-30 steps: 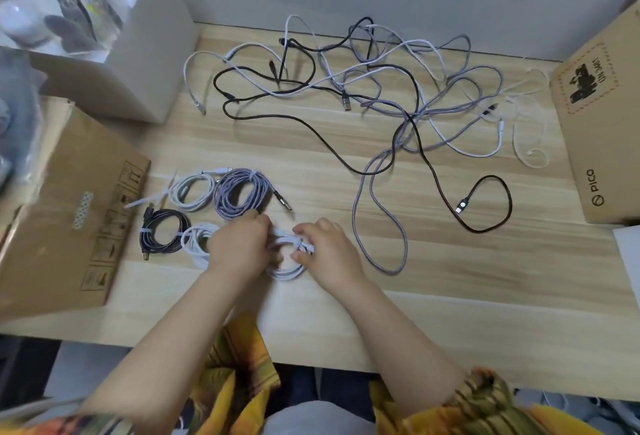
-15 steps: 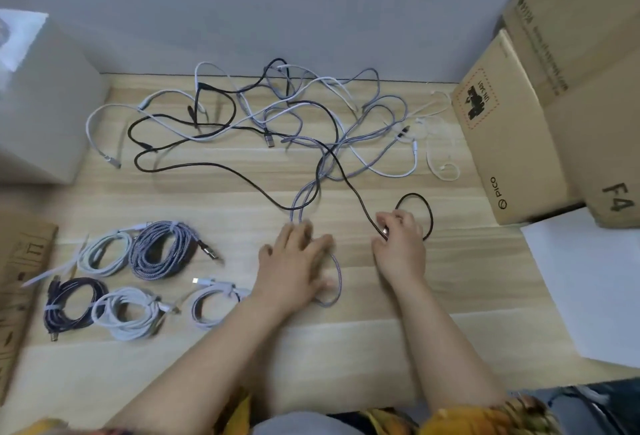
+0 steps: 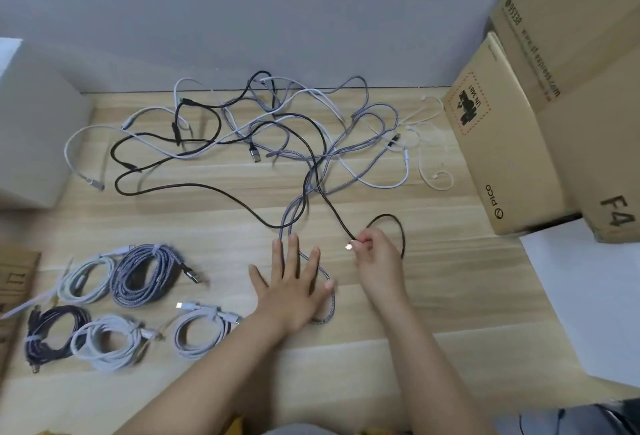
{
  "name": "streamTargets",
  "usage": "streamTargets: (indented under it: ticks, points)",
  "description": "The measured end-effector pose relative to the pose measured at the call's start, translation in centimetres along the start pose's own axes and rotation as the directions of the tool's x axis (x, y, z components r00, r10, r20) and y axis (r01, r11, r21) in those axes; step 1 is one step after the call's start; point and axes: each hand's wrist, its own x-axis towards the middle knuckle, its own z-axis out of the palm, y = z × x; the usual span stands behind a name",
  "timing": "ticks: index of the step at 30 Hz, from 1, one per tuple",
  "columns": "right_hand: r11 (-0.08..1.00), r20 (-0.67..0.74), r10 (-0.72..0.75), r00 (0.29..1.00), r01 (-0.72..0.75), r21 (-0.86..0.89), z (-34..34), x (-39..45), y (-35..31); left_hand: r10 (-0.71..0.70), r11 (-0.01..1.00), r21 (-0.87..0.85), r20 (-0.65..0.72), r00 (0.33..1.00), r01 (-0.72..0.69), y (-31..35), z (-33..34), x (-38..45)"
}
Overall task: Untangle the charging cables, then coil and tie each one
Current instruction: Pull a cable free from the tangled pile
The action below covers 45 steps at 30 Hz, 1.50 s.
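A tangle of black, grey braided and white cables (image 3: 277, 136) sprawls across the back of the wooden table (image 3: 450, 296). My right hand (image 3: 377, 258) pinches the plug end of the black cable (image 3: 332, 206), whose last loop curls round behind the hand. My left hand (image 3: 294, 285) lies flat with spread fingers on the near loop of the grey braided cable (image 3: 325, 306). Several coiled, tied cables lie at the front left: a white coil (image 3: 201, 330), a grey braided coil (image 3: 145, 275), a dark coil (image 3: 55, 330) and two more white ones.
Stacked cardboard boxes (image 3: 519, 129) stand at the right with a white sheet (image 3: 585, 296) in front of them. A pale box (image 3: 34, 143) stands at the left and a brown carton (image 3: 14, 278) at the left edge. The wall runs close behind the tangle.
Both hands left the white coil at the front left and moved right. The right hand took the black cable's plug and lifted it slightly; the left hand flattened on the grey loop. The camera panned right.
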Motion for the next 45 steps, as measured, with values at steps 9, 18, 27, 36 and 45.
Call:
streamTargets:
  ticks: [9, 18, 27, 36, 45]
  points:
    - [1.0, 0.579, 0.0, 0.815, -0.015, 0.021, -1.4, -4.1, -3.1, -0.1, -0.212, -0.954, -0.194, 0.976, -0.212, 1.2, -11.3, -1.9]
    - [0.913, -0.147, -0.083, 0.986, 0.135, 0.384, -2.0, -4.4, -7.2, 0.281, 0.438, -0.78, -0.352, 0.893, -0.446, 1.3, -14.2, -8.0]
    - [0.671, 0.376, -0.256, 0.891, -0.117, 0.732, -2.0, -5.5, -12.7, 0.625, 0.608, -0.69, 0.11, 0.773, -0.392, -2.1, -13.0, -9.5]
    - [0.743, 0.441, -0.472, 0.763, 0.075, 0.665, -1.9, -7.0, -11.7, 0.273, -0.231, -0.968, 0.03, 0.961, 0.096, -6.3, -14.5, -5.0]
    - [0.954, 0.727, -0.037, 0.685, 0.24, -0.178, -0.6, -6.5, -7.5, -0.085, -0.258, -0.945, -0.184, 0.979, -0.2, -6.0, -21.3, -0.5]
